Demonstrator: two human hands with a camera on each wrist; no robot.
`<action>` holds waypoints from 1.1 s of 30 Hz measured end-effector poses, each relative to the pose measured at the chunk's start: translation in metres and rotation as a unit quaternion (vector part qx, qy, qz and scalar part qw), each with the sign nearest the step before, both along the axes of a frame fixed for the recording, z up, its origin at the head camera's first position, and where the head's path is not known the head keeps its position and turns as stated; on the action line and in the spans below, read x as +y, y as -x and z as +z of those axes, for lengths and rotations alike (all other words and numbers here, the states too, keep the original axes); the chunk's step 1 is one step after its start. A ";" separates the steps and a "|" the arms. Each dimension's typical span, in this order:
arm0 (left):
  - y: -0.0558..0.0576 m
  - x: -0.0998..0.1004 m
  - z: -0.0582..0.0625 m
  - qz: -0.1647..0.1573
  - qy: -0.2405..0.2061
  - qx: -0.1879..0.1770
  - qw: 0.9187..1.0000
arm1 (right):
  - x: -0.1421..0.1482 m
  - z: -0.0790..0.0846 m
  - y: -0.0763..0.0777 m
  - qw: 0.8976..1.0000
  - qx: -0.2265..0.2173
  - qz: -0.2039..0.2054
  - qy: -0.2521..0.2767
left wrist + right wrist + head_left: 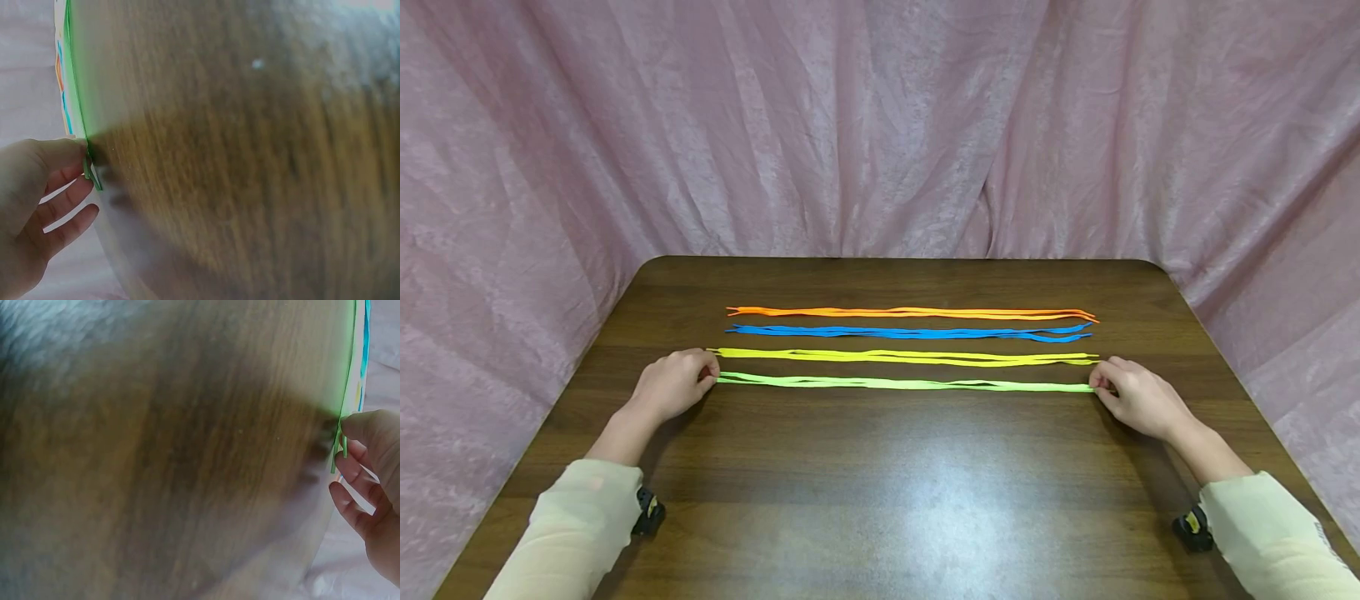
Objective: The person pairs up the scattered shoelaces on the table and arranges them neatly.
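A light green shoelace [880, 384], doubled lengthwise, stretches straight across the table between both hands. My left hand [676, 383] pinches its left end between thumb and finger; in the left wrist view, loose green tips [94, 178] stick out past the fingers. At the other end my right hand [1138, 396] pinches the lace the same way, and green tips [334, 459] hang beyond the grip in the right wrist view. Just behind it lies a yellow shoelace [880, 357], its ends close to both hands. Farther back are a blue shoelace [880, 332] and an orange shoelace [880, 312], roughly parallel.
The brown wooden table [865, 467] has rounded far corners and carries a bright light reflection near its front. Pink curtains [880, 125] hang behind and at both sides. A small black device [648, 512] sits at the left cuff, another black device [1193, 529] at the right.
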State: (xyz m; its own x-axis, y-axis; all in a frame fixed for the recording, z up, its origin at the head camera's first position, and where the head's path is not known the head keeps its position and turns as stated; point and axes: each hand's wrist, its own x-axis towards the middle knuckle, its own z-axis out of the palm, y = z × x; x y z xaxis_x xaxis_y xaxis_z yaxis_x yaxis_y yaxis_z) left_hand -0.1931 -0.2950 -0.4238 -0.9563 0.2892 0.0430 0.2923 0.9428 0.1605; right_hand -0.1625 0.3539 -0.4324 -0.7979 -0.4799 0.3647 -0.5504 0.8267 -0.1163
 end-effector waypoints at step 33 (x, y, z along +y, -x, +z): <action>-0.005 -0.004 0.009 -0.008 -0.020 -0.001 1.000 | 0.003 0.006 0.002 1.000 0.023 -0.005 0.015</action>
